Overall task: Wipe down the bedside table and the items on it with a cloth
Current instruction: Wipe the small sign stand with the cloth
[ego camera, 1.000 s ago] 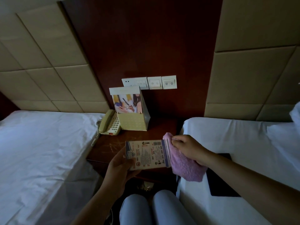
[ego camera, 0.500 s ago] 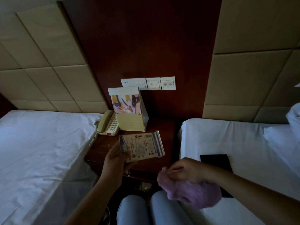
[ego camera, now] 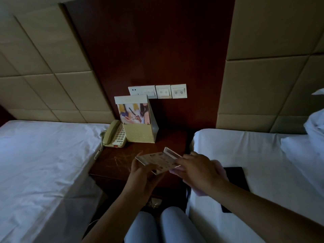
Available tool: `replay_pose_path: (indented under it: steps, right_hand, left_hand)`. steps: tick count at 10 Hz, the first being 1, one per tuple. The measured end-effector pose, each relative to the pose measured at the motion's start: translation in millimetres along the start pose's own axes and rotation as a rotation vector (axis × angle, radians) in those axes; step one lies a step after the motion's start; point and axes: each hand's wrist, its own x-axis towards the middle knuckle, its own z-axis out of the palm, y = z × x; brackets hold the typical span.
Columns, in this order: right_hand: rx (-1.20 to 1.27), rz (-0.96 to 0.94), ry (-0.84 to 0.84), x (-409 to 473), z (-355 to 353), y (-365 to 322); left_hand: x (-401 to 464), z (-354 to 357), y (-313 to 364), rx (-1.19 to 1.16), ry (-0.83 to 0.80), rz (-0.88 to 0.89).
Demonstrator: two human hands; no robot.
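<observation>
Now holding a printed card (ego camera: 158,161) over the bedside table's (ego camera: 122,160) front edge, left hand (ego camera: 142,174) fingers curled under it, right hand (ego camera: 198,170) pinching the pink cloth (ego camera: 219,170) against it.

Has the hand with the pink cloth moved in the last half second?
Yes. The right hand with the pink cloth has come up from near the knees to the card, closer to the bedside table.

1. The pink cloth (ego camera: 220,170) was mostly hidden under the right hand (ego camera: 198,170).
2. The print on the card (ego camera: 158,161) was too small to read.
3. The dark flat thing (ego camera: 235,174) on the right bed (ego camera: 263,155) was partly covered by the forearm.
4. The switch panel (ego camera: 157,92) symbols were unclear.
</observation>
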Motion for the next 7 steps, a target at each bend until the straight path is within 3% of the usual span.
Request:
replay_pose_path:
  steps: [2, 4, 5, 7]
  right_hand:
    - [-0.005, 0.052, -0.011, 7.4, 11.7, 22.4]
    - [0.491, 0.164, -0.291, 12.5, 3.7, 53.8]
    - [0.673, 0.204, -0.355, 7.2, -1.8, 60.9]
    - [0.796, 0.290, -0.383, -4.8, 2.5, 85.1]
  left_hand:
    - [-4.1, -10.5, 2.9, 0.111, -0.045, -0.013]
    - [10.5, -21.9, -2.9, 0.584, -0.066, 0.149]
    - [34.9, -26.9, -15.8, 0.744, -0.053, 0.079]
    - [45.2, -24.4, -49.0, 0.705, -0.132, 0.067]
